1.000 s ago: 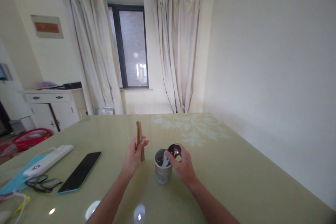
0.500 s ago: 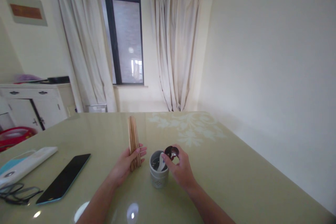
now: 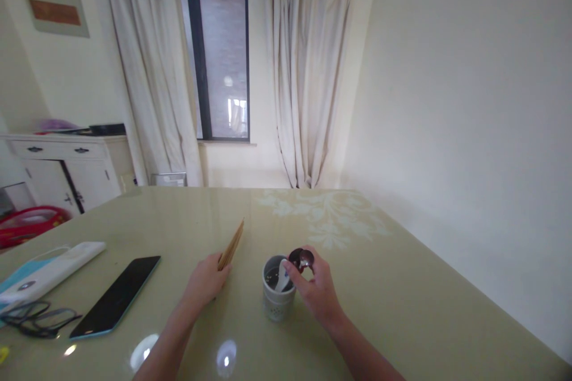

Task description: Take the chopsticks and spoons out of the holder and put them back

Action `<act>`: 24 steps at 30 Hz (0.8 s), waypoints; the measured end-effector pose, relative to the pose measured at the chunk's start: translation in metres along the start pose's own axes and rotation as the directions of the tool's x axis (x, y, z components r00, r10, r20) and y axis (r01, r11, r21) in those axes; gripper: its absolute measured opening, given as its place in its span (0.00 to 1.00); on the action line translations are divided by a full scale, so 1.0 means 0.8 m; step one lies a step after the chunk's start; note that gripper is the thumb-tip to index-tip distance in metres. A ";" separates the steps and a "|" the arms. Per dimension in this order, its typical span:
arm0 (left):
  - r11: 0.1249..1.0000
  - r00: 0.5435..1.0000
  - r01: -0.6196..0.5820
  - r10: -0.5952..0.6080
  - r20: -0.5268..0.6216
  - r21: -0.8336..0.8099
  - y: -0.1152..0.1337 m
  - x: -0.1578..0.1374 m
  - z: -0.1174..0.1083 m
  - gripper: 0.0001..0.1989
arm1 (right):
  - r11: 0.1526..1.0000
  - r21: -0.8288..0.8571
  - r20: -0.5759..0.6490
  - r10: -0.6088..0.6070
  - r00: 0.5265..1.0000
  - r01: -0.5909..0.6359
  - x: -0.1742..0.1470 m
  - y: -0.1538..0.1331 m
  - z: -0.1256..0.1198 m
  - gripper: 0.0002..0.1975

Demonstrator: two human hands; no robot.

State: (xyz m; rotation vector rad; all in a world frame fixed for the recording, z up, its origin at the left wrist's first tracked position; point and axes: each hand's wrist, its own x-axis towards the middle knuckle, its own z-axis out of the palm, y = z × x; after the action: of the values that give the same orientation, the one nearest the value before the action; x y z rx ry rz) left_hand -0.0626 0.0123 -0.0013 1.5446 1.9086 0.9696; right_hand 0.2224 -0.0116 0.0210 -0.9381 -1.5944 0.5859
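My left hand (image 3: pixel 208 278) is closed around a bundle of wooden chopsticks (image 3: pixel 233 244), which tilts low over the table, pointing away and to the right. A grey utensil cup (image 3: pixel 276 308) stands upright between my hands. At its right rim, my right hand (image 3: pixel 318 289) grips several spoons. Two dark, shiny spoon bowls (image 3: pixel 306 258) show above the fingers, while a white spoon (image 3: pixel 282 278) slants into the cup's mouth under my thumb. The spoons' lower parts are hidden, as is the cup's bottom.
On the left lie a black-screened phone (image 3: pixel 117 296), dark-framed glasses (image 3: pixel 41 317), and a long white device (image 3: pixel 53 274) over something light blue. The glossy table (image 3: pixel 402 309) runs along the wall at right. A red basin (image 3: pixel 33 223) sits beyond the left edge.
My left hand has turned over, tipping the chopsticks from upright to nearly flat and drawing them away from the cup. My right hand and the spoons stay at the cup.
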 end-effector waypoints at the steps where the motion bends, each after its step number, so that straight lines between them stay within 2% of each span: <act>1: 1.000 1.000 -0.006 0.006 -0.014 0.029 0.000 0.000 0.000 0.10 | 1.000 -0.003 0.000 0.000 1.000 0.000 0.000 0.000 0.000 0.10; 10: 0.970 0.999 -0.007 -0.004 0.047 0.244 0.005 0.002 0.007 0.07 | 0.999 -0.018 -0.001 -0.034 0.999 0.034 0.002 0.000 -0.001 0.11; 18: 0.927 1.000 0.015 -0.017 0.002 0.374 0.005 0.002 0.004 0.17 | 1.000 -0.003 0.010 -0.023 1.000 0.023 0.001 0.002 0.000 0.11; 24: 0.874 0.996 -0.066 0.084 -0.015 0.481 0.015 -0.010 0.025 0.27 | 1.000 -0.002 0.022 -0.008 1.000 0.008 -0.001 0.001 -0.002 0.13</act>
State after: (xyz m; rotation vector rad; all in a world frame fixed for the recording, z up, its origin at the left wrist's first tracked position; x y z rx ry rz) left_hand -0.0383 0.0102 -0.0049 1.8941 2.2468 0.5716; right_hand 0.2241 -0.0119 0.0203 -0.9290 -1.6179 0.5914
